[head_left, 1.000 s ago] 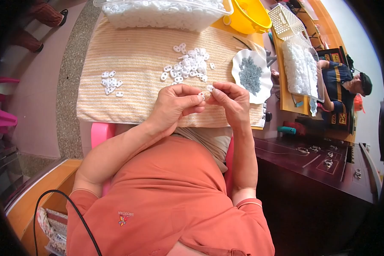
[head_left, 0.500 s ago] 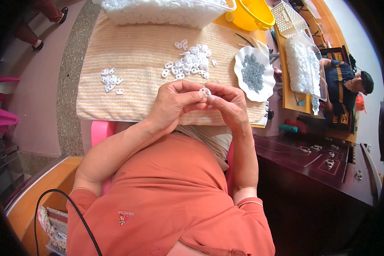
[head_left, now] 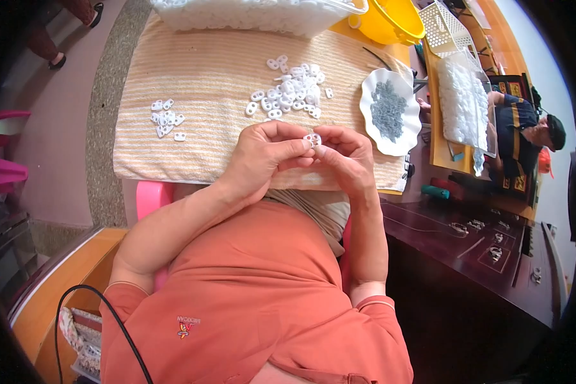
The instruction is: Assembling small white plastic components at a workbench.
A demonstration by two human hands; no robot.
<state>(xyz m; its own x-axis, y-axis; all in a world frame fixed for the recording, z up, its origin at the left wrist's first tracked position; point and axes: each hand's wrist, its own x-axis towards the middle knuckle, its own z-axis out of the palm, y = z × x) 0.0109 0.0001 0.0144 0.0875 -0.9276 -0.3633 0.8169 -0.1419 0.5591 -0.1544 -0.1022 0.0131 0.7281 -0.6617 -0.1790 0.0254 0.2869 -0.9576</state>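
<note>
Both hands meet at the near edge of the striped beige cloth (head_left: 205, 64). Left hand (head_left: 262, 157) and right hand (head_left: 345, 160) pinch one small white plastic ring part (head_left: 312, 138) between their fingertips, each closed narrowly on it. Farther off, centre: loose pile of white plastic parts (head_left: 291, 89). Left: smaller cluster of the same parts (head_left: 165, 117). Right: white scalloped dish of grey pieces (head_left: 389, 110). Far edge: clear bin (head_left: 249, 14) of white parts, yellow bucket (head_left: 390, 19).

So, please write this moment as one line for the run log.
left hand: pinching small white part | right hand: pinching same part | behind: white parts pile on striped cloth; plate of grey pieces
</note>
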